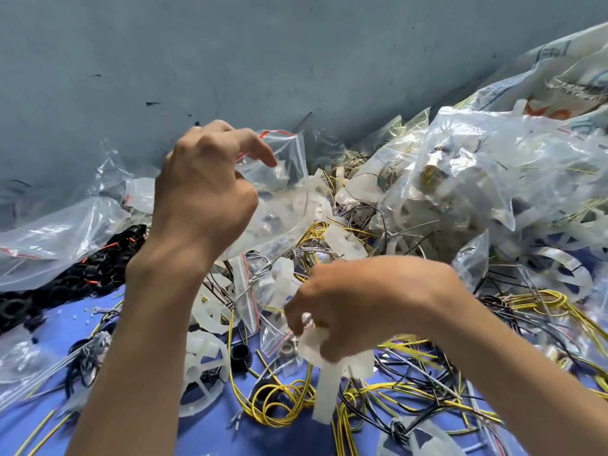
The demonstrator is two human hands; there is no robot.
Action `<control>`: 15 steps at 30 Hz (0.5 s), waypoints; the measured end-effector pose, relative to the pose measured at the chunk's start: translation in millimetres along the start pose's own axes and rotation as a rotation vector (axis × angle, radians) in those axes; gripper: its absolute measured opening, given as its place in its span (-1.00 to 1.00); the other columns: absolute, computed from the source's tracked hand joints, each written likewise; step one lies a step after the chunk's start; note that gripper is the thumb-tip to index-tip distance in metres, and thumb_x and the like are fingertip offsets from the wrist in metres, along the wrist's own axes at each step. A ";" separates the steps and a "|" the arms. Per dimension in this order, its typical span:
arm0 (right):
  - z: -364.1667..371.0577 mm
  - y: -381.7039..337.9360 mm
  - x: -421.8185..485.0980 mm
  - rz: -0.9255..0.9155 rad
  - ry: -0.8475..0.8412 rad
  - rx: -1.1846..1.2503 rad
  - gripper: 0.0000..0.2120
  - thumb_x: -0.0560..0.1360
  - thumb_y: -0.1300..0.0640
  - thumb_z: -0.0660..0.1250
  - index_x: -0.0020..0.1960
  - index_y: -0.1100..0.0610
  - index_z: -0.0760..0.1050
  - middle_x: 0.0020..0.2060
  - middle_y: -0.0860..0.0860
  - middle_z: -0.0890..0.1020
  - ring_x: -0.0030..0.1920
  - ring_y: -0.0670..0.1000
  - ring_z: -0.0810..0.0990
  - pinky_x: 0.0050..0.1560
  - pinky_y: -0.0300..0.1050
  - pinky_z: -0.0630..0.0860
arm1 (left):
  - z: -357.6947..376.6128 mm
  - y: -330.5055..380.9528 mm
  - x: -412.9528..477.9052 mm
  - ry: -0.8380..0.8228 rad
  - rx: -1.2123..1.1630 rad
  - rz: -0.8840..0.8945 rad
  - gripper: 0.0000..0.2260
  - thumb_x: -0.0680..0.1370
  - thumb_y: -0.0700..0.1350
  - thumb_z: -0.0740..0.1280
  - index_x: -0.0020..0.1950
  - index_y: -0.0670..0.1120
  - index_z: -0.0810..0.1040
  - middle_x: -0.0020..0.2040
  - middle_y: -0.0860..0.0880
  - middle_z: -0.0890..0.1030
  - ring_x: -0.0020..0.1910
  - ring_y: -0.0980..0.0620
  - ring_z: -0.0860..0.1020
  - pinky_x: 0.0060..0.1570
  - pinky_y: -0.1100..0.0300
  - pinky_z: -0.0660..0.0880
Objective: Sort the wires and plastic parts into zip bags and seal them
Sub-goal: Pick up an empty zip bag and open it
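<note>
Above, left hand (204,192) pinches zip bag (285,157); right hand (362,301) grips plastic part (325,386).

A blue surface (210,432) filled the lower frame. Loose yellow wires (279,403) sprawled across its lower centre and right. White plastic parts (204,357) lay at lower centre and black plastic parts (65,278) at the left. Clear zip bags (49,238) were piled at middle left and upper right.

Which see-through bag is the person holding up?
The clear zip bag with the red seal strip, gripped by the left hand above the pile. The other bags lie loose or filled on the blue table.
</note>
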State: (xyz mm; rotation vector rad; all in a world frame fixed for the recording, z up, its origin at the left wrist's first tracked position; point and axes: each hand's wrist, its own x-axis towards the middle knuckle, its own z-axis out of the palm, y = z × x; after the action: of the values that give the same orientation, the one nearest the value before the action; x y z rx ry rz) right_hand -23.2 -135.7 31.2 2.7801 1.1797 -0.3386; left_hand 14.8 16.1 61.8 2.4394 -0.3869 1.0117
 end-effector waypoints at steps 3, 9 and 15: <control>-11.2 13.2 -7.3 0.044 0.139 0.092 -0.75 0.46 0.12 0.27 0.12 -0.05 0.54 -0.25 -0.07 0.55 -0.20 0.01 0.54 -0.24 -0.07 0.53 | -0.7 -1.0 0.3 -0.015 -0.016 -0.004 -0.51 0.33 -0.43 0.12 -0.02 0.03 0.64 0.00 -0.06 0.58 0.08 -0.11 0.53 0.08 -0.01 0.46; -28.1 46.6 -24.1 0.059 0.544 0.145 -0.79 0.50 0.18 0.32 0.10 0.03 0.60 -0.18 -0.15 0.66 -0.16 -0.17 0.55 -0.16 -0.42 0.44 | 1.3 1.6 -0.4 -0.146 -0.069 0.038 -0.51 0.36 -0.46 0.13 0.05 -0.01 0.63 -0.06 0.04 0.51 0.05 0.00 0.50 0.09 0.20 0.40; -37.8 54.8 -38.6 0.058 0.729 0.297 -0.83 0.47 0.22 0.39 0.05 0.11 0.63 -0.31 -0.23 0.58 -0.25 -0.26 0.59 -0.22 -0.42 0.47 | 6.3 7.0 -2.5 -0.347 -0.116 0.132 -0.47 0.34 -0.52 0.13 0.13 -0.08 0.60 -0.05 0.05 0.49 -0.09 0.30 0.35 -0.10 0.68 0.18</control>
State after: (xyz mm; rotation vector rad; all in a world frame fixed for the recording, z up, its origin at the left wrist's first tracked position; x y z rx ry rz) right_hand -3.7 -193.9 77.6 3.3104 1.2275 0.6131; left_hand 13.9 7.0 58.3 2.5079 -0.7089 0.5928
